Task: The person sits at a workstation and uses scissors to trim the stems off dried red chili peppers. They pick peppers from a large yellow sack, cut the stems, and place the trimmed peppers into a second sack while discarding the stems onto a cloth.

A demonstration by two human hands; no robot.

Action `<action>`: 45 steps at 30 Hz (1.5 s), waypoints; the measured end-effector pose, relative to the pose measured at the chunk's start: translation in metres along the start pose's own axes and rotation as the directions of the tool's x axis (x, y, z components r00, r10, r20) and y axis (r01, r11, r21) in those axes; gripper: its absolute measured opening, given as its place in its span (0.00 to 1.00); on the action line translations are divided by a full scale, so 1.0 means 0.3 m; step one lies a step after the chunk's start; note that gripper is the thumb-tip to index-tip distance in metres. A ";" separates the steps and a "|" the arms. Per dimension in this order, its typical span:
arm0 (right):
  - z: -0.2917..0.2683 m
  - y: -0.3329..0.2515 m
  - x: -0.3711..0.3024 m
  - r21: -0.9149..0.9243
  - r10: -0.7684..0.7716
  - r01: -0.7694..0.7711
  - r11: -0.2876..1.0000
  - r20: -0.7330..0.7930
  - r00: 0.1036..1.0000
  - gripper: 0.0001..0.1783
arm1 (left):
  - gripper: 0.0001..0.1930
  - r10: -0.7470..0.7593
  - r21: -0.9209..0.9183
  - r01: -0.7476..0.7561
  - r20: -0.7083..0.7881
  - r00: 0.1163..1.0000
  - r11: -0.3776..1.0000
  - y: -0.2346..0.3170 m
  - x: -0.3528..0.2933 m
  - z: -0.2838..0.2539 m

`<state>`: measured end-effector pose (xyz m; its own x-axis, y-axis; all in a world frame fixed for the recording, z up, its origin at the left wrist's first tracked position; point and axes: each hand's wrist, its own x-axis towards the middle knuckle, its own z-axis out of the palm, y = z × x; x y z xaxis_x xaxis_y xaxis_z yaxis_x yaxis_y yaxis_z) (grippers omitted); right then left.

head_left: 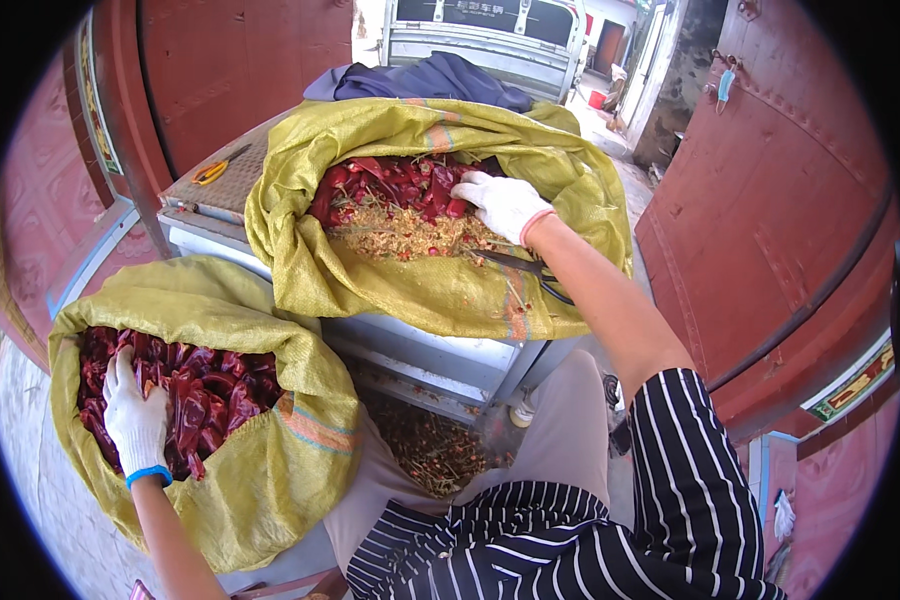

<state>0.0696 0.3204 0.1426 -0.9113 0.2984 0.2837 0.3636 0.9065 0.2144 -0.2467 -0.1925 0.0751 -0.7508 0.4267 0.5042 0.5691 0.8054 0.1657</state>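
My left hand (135,420), in a white cotton glove with a blue cuff, lies spread and unclenched on the dried dark-red chillies (205,390) filling the lower yellow woven plastic sack (270,480) on the ground. My right hand (505,205), gloved in white too, curls loosely over red chillies (390,185) in the upper yellow woven sack (420,290) on the grey metal bench (420,350). Black-handled scissors (525,268) lie just beside that wrist.
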 end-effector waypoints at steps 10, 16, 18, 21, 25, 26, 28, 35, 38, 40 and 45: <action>0.021 0.023 0.010 0.086 0.198 -0.193 0.978 -0.065 0.978 0.17 | 0.22 0.102 -0.623 -0.121 -0.065 0.993 0.773 0.474 -0.133 -0.014; -0.162 -0.193 -0.173 0.880 0.350 -0.320 0.352 0.193 0.917 0.23 | 0.25 0.284 -0.924 0.371 0.382 0.879 0.096 0.782 -0.288 -0.038; -0.202 -0.308 -0.248 0.937 0.263 -0.338 0.084 0.307 0.915 0.31 | 0.28 0.286 -0.909 0.414 0.387 0.877 -0.039 0.854 -0.322 -0.026; -0.261 -0.445 -0.353 0.869 0.129 -0.494 0.024 0.488 0.863 0.20 | 0.31 0.356 -0.887 0.422 0.339 0.871 -0.188 0.966 -0.361 -0.035; -0.167 -0.521 -0.433 0.915 0.141 -0.384 0.123 0.367 0.919 0.22 | 0.23 0.455 -0.771 0.601 0.466 0.759 -0.213 1.040 -0.394 -0.015; -0.157 -0.529 -0.445 0.909 0.151 -0.338 0.243 0.308 0.939 0.23 | 0.22 0.438 -0.735 0.633 0.499 0.748 -0.244 1.042 -0.405 0.003; -0.132 -0.539 -0.458 0.861 0.119 -0.171 0.479 0.130 0.984 0.23 | 0.18 0.365 -0.749 0.635 0.547 0.753 -0.189 1.040 -0.414 -0.010; -0.119 -0.492 -0.477 0.767 -0.002 0.015 0.641 -0.018 1.000 0.18 | 0.17 0.407 -0.742 0.669 0.598 0.691 -0.046 1.006 -0.479 0.101; -0.102 -0.507 -0.469 0.723 -0.026 0.120 0.681 -0.139 0.990 0.14 | 0.18 0.415 -0.898 0.440 0.397 0.819 -0.009 1.017 -0.512 0.125; -0.122 -0.524 -0.471 0.649 -0.039 0.151 0.745 -0.183 0.982 0.12 | 0.18 0.449 -0.891 0.452 0.420 0.789 0.040 0.998 -0.495 0.114; -0.087 -0.556 -0.492 0.355 -0.107 0.263 0.897 -0.402 0.909 0.07 | 0.13 0.529 -0.758 0.645 0.510 0.679 -0.097 1.001 -0.511 0.115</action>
<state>0.1485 0.1172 0.0893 -0.7901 0.0540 0.6106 0.0180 0.9977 -0.0650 0.0276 -0.0020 0.0185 -0.3797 0.9251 -0.0022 -0.2849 -0.1147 0.9517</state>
